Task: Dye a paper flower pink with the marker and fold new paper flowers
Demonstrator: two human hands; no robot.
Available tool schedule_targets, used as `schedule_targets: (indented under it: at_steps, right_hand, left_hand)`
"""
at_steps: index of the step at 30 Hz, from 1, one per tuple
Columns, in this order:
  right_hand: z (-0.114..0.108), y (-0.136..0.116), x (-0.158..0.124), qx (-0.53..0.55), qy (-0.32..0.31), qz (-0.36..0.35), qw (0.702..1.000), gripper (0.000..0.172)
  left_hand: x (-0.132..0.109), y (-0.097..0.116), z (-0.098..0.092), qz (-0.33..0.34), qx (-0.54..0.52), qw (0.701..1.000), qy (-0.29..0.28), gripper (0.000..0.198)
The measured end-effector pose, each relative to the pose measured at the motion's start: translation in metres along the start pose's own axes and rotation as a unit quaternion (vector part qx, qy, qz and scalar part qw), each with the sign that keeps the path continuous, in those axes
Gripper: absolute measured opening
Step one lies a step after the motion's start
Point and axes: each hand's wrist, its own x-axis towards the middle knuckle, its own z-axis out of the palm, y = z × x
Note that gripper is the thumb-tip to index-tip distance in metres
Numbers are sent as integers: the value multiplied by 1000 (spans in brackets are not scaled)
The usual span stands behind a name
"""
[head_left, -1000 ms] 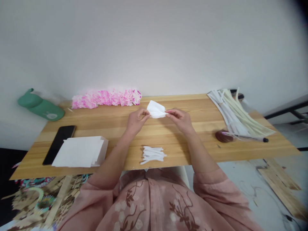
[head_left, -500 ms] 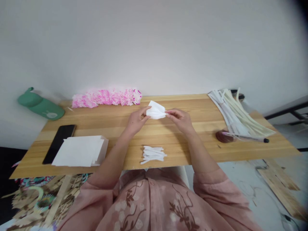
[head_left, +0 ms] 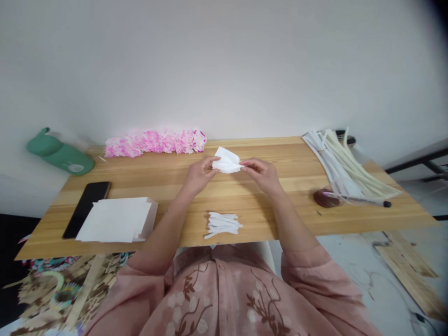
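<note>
Between my two hands, above the middle of the table, is a small white piece of paper (head_left: 226,161), fanned wide at the left and gathered to a narrow end at the right. My left hand (head_left: 202,173) grips its wide left edge between thumb and fingers. The gathered end is pinched by the fingertips of my right hand (head_left: 261,172). Below them, near the table's front edge, lies a small pile of white paper strips (head_left: 223,224). To the left of my left forearm sits a stack of white paper sheets (head_left: 114,220).
The wooden table (head_left: 252,221) stands against a wall. On its left are a green bottle (head_left: 66,155) and a dark phone (head_left: 87,207). A row of pink-white ruffled flowers (head_left: 156,142) lies at the back. Bundled pale strips (head_left: 350,168), a dark red spool (head_left: 326,198) and a pen (head_left: 374,202) lie right.
Almost nothing differs. Both hands keep the white paper in the same place, with only a very slight shift of its upper edge.
</note>
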Motion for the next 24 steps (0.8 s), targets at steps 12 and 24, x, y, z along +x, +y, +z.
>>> schedule_targets:
  at_steps: [12,24]
  right_hand:
    - [0,0,0,-1,1,4,1000,18]
    - [1,4,1,19,18,14,1000,19]
  left_hand:
    - [-1,2,2,-18,-67,998,5,32]
    - [-3,0,5,-1,3,999,45,13]
